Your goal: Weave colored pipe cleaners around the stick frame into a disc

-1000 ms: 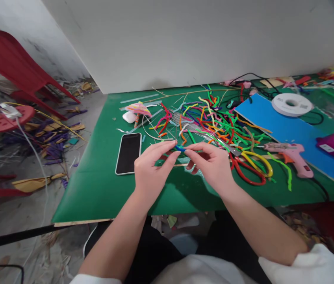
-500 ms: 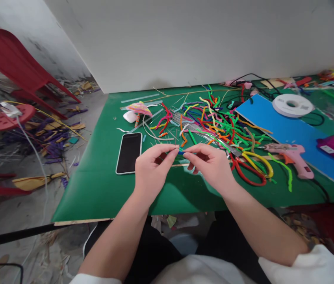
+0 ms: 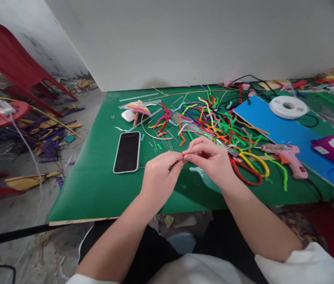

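Observation:
My left hand [image 3: 162, 173] and my right hand [image 3: 210, 159] meet above the green table, fingertips pinched and touching. Whatever they grip is almost wholly hidden; a thin wire-like line seems to show by the right fingers. Just beyond my hands spreads a tangle of coloured pipe cleaners [image 3: 211, 114] with thin bare wires among them. Beside my right wrist lie scissors with red and yellow handles [image 3: 248, 173]. Under the right hand is a crumpled pale-blue clear piece [image 3: 204, 175]. A phone [image 3: 127, 152] rests left of my left hand.
Farther right are a pink glue gun [image 3: 292, 156], a blue board [image 3: 291, 134], a white spool [image 3: 288, 106] and a purple device [image 3: 332, 151]. A small pink-and-yellow umbrella shape [image 3: 137, 107] stands by a white case [image 3: 128, 115]. A white panel [image 3: 202, 43] rises behind the table.
My hands have come together, fingertips now touching. The small blue-and-green piece seen between them before is hidden now. A short green bit now shows on the table beyond my left hand.

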`<state>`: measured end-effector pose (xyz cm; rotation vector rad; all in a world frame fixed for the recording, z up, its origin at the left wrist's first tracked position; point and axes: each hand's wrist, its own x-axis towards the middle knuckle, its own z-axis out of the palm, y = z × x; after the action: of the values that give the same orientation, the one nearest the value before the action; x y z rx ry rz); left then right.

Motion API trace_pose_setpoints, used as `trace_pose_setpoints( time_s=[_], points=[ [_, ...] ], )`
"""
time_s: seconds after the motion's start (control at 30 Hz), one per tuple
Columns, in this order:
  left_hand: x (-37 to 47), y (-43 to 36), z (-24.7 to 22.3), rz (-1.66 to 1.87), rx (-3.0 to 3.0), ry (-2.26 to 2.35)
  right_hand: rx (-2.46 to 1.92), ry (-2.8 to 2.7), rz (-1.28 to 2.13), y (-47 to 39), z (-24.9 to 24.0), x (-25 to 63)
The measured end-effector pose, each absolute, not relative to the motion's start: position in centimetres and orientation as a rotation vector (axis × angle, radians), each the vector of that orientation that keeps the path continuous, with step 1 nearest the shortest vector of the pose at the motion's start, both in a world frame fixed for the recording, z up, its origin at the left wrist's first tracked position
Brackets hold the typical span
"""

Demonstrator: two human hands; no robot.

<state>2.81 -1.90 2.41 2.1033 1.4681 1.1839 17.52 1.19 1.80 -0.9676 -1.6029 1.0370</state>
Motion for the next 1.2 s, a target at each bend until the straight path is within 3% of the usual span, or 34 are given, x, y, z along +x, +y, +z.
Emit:
trace_pose_setpoints(
  time_s=[0.4,0.67,1.0,1.2],
  points=[
    [3.8,-2.4,0.8,1.661,2.163,1.463,-0.924,-1.436,1.183,1.1,1.7,17.3],
    [3.5,-2.2,1.8,1.27,1.801,1.497,-0.896,-1.495,1.211,1.3,1.7,17.8],
    [2.9,-2.3,2.5,1.293,1.888,1.552,-1.042,-1.695,0.925,0.4,2.5,17.7],
    [2.8,-2.5,2.9,1.283,1.914,1.558,-1.039,-1.828,0.955,0.2,2.8,17.7]
  ],
)
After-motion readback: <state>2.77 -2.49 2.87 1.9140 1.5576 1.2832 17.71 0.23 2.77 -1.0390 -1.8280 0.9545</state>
